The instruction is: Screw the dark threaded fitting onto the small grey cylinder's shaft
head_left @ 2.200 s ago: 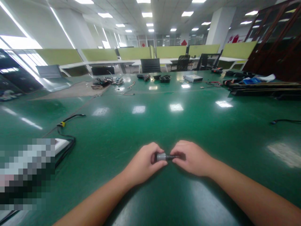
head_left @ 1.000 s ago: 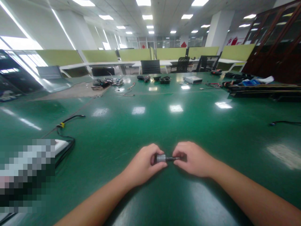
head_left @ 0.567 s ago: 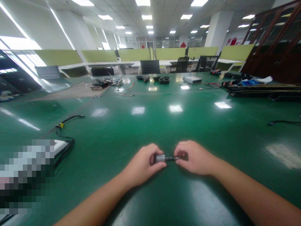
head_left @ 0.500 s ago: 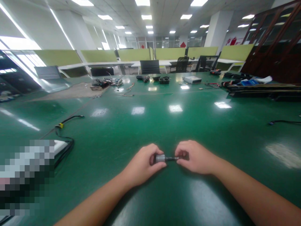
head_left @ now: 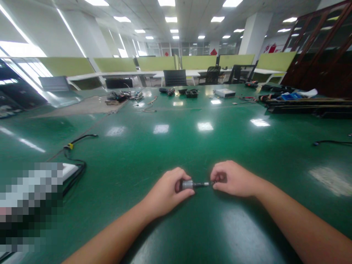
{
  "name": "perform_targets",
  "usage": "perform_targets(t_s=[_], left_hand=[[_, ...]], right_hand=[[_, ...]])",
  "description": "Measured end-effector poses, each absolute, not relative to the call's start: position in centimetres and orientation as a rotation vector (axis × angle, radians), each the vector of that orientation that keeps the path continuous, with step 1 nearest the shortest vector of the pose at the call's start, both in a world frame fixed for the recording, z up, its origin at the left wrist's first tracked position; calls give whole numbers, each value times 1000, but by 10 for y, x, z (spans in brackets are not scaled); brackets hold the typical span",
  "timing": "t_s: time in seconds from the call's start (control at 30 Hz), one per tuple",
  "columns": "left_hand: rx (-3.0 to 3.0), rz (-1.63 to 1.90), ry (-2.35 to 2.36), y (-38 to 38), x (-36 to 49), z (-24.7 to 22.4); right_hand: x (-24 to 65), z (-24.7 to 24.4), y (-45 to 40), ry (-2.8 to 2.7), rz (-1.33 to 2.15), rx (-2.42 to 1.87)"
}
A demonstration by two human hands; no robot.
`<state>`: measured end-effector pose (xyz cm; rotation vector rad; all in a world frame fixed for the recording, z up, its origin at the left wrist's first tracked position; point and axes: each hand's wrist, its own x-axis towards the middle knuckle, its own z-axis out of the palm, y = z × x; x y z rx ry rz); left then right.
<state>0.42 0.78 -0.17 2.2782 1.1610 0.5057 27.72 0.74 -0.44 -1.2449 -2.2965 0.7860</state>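
Note:
My left hand [head_left: 172, 189] grips a short silver-grey cylinder [head_left: 188, 184] between thumb and fingers. A thin dark shaft with a pale tip [head_left: 202, 184] sticks out of it to the right, lying level just above or on the green table; I cannot tell which. My right hand [head_left: 230, 179] is just beyond that tip, thumb and fingertips pinched together. Between its fingertips is a small dark piece [head_left: 213, 182], too small to name, with a narrow gap between it and the tip. The cylinder's left end is hidden in my left palm.
A pixelated device [head_left: 33, 198] with a black cable [head_left: 79, 168] lies at the left. Along the far edge are loose electronic parts [head_left: 126, 96], black pieces [head_left: 189, 93], a white box [head_left: 224, 92] and a pile of dark strips [head_left: 305, 105]. Another cable [head_left: 330, 142] is at the right.
My right hand has drawn away to the right and slightly up, off the shaft's end, with the small dark piece. The pale tip now shows. My left hand has stayed in place.

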Motion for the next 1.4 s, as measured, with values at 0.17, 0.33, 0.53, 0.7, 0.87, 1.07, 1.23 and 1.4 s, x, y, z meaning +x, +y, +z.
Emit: perform_targets(t_s=[0.17,0.33,0.53,0.7,0.87,1.07,1.23,1.4], left_hand=[[2280,498,1161,8,4,-3],[2290,509,1180,7,5,-2],[2309,561,1153,6,8,-2],[2305,532,1186,7,6,-3],[2305,514,1204,7,6,-3],[2315,526,1183,7,8,-1],[2310,539,1183,7,8,-1],[2312,546,1183,7,8,-1]], right_hand=[[273,-3,5,-2297,797,-1235],[253,-8,1,-2293,739,-1200],[225,-19,-4,-2274,573,-1101],[226,-21,-5,-2231,611,-1124],[228,-20,-5,-2181,595,-1126],[228,-20,-4,-2168,606,-1102],[228,-22,-2,-2175,618,-1119],[229,-20,-3,-2206,601,-1099]])
